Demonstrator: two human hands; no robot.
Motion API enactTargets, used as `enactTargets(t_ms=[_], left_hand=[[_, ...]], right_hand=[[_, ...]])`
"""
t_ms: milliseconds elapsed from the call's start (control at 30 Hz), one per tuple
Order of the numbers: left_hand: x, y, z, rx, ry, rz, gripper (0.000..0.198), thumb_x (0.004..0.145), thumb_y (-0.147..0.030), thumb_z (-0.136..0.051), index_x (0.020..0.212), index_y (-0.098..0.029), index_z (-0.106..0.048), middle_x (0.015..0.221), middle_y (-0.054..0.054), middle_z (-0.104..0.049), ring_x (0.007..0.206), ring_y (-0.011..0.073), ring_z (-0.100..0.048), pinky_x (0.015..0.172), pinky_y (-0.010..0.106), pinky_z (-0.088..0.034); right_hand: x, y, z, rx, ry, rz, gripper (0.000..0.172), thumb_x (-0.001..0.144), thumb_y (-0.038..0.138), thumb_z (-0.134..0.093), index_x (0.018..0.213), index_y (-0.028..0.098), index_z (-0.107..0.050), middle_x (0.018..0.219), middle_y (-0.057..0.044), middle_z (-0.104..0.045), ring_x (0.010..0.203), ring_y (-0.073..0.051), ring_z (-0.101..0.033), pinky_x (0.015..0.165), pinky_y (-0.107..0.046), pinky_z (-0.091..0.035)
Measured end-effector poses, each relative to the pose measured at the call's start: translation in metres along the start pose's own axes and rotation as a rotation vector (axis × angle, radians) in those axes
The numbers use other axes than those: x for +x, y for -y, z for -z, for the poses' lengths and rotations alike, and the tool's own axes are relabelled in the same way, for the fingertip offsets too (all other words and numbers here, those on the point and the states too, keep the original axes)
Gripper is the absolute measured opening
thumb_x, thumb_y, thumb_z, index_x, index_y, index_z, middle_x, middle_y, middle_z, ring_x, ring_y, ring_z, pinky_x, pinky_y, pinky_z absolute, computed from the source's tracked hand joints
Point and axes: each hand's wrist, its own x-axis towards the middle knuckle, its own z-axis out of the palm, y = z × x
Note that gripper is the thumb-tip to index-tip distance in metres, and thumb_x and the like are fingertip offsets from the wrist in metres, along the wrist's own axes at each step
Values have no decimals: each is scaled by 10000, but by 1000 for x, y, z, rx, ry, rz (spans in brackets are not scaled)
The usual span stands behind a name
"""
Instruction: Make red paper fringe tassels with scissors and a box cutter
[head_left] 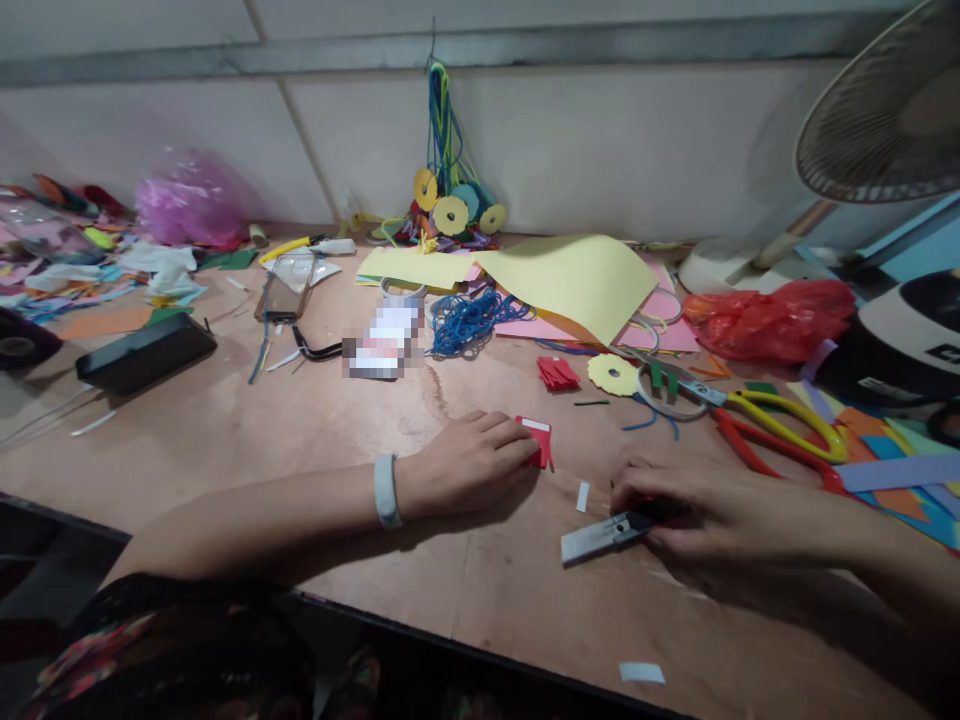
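Note:
My left hand lies on the table with its fingertips on a small red paper piece that has a white strip along its top. To the right, my right hand is closed around a metal stapler, which points left. Between the hands lies a small white paper strip. A pile of red strips sits just beyond my left hand, beside a yellow scalloped paper disc. Another white strip lies near the front edge.
Scissors with red and yellow handles lie beyond my right hand. Blue cord, yellow paper sheets and a phone are farther back. A black box stands at left, a fan at back right.

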Motion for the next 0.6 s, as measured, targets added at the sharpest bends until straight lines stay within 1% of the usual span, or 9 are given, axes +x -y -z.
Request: enactTargets(t_ms=[67,133,200,300,367,433,500,567,600], left_hand=[[1,0,0,-49,-47,9,281,1003,-291,-440,1130,-130,-632,1083,123,-701,950,198,-647,839,346,-523],[1,2,1,-69,-95,10,292,988,-288,-474,1188,-122,-608,1145,137,-690,991,211,-646,855,360,-529],[1,7,3,-74,-117,-5,316,965,-261,-504,1233,-113,-584,1187,149,-678,1043,232,-640,875,384,-529],[2,15,4,-90,-39,-47,317,948,-221,-502,1235,-121,-593,1223,153,-671,1084,235,-638,905,394,-527],[4,19,5,-80,29,-78,301,952,-214,-488,1207,-125,-620,1212,150,-679,1056,225,-649,899,386,-534],[6,20,6,-60,66,-104,285,953,-206,-483,1172,-124,-647,1167,144,-694,1009,218,-656,874,374,-540],[9,17,6,-70,71,-111,273,954,-210,-486,1145,-127,-663,1125,139,-702,977,214,-652,859,366,-543],[11,12,6,-115,60,-107,280,957,-234,-494,1160,-129,-655,1130,142,-700,974,215,-644,869,368,-542],[13,8,5,-138,56,-106,297,958,-250,-498,1186,-125,-641,1153,148,-695,982,220,-640,881,373,-541]], right_hand=[[1,0,-2,-14,50,7,293,750,93,-521,984,227,-636,991,-35,-621,916,-193,-588,795,-313,-456],[0,1,-3,-64,36,-4,247,735,96,-510,930,214,-604,947,-38,-602,869,-198,-562,765,-327,-437],[-2,2,-2,-97,8,-26,175,744,124,-501,880,211,-568,906,-40,-588,813,-199,-539,719,-331,-421],[-3,3,4,-58,-42,-90,102,751,169,-490,833,212,-533,821,-39,-587,714,-188,-525,636,-316,-404],[-2,0,9,-7,-67,-146,95,733,192,-502,818,212,-538,774,-35,-595,670,-182,-530,603,-309,-399],[0,-6,13,55,-94,-193,134,739,234,-533,864,215,-579,811,-40,-631,715,-196,-568,623,-310,-420],[4,-15,14,149,-147,-243,172,820,349,-545,920,226,-612,867,-46,-657,777,-214,-595,654,-317,-444],[9,-24,11,249,-245,-288,325,923,507,-455,896,231,-624,850,-57,-660,777,-226,-598,657,-331,-453],[11,-26,8,278,-312,-301,403,949,558,-404,883,233,-634,853,-67,-666,789,-237,-601,667,-343,-455]])
